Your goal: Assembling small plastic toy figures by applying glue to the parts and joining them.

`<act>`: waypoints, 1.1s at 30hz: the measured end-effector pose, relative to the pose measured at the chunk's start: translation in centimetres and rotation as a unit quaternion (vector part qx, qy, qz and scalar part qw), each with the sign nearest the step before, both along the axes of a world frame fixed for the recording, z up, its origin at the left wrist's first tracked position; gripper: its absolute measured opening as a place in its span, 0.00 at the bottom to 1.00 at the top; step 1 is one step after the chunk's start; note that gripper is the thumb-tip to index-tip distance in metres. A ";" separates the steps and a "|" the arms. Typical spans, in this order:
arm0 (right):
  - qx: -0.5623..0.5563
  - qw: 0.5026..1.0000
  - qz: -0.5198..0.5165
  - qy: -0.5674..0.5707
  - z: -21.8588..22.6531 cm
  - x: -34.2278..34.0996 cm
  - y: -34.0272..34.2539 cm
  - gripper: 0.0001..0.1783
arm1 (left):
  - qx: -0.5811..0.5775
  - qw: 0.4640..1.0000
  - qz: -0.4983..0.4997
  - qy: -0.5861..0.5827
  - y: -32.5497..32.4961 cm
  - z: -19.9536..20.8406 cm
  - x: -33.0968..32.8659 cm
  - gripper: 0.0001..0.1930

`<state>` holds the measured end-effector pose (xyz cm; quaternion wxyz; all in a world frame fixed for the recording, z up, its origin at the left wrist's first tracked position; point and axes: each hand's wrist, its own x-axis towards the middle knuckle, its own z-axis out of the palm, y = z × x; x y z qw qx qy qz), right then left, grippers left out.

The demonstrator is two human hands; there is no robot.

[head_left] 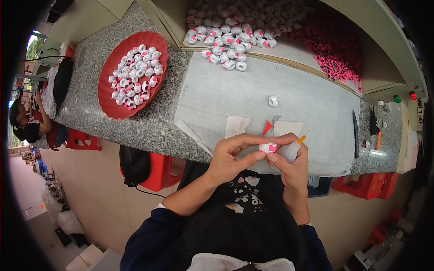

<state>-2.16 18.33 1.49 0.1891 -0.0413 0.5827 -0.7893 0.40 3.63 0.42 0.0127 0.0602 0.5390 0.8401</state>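
Observation:
Between the fingertips of both hands is a small white figure head with a pink bow, above the near edge of the white sheet. My left hand pinches it from the left with thumb and fingers. From the other side my right hand pinches it too, and its palm also clasps a translucent squeeze bottle. The bottle's orange needle tip points up and to the right. A loose white ring-shaped piece lies on the sheet beyond my hands.
At the left stands a red scalloped bowl of white and pink pieces. Behind the sheet are heaped white pieces and a pile of pink parts. Paper scraps and a red scrap lie nearby. A person sits far left.

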 end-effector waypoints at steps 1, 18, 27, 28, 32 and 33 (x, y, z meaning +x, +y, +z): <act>-0.005 1.000 0.001 0.002 -0.1 -0.1 0.0 0.12 | 0.001 1.000 -0.001 -0.004 0.0 0.1 0.0 0.13; -0.084 0.994 0.002 -0.065 -1.0 0.2 -0.1 0.13 | 0.030 0.998 -0.045 -0.035 -0.5 -1.0 -0.4 0.12; -0.062 0.995 -0.031 -0.069 -1.4 -0.1 0.4 0.13 | -0.062 0.991 0.086 -0.083 -0.8 -0.7 -1.2 0.14; -0.070 0.995 -0.038 -0.063 -1.6 -0.1 0.5 0.13 | -0.053 0.984 0.145 -0.088 -1.6 -0.9 -1.2 0.12; -0.078 0.994 -0.043 -0.066 -1.9 -0.3 0.3 0.13 | -0.049 0.995 0.087 -0.003 -5.5 -2.9 -0.1 0.10; -0.081 0.994 -0.037 -0.062 -2.0 -0.3 0.0 0.13 | -0.010 0.999 0.024 0.024 -6.0 -3.4 0.1 0.10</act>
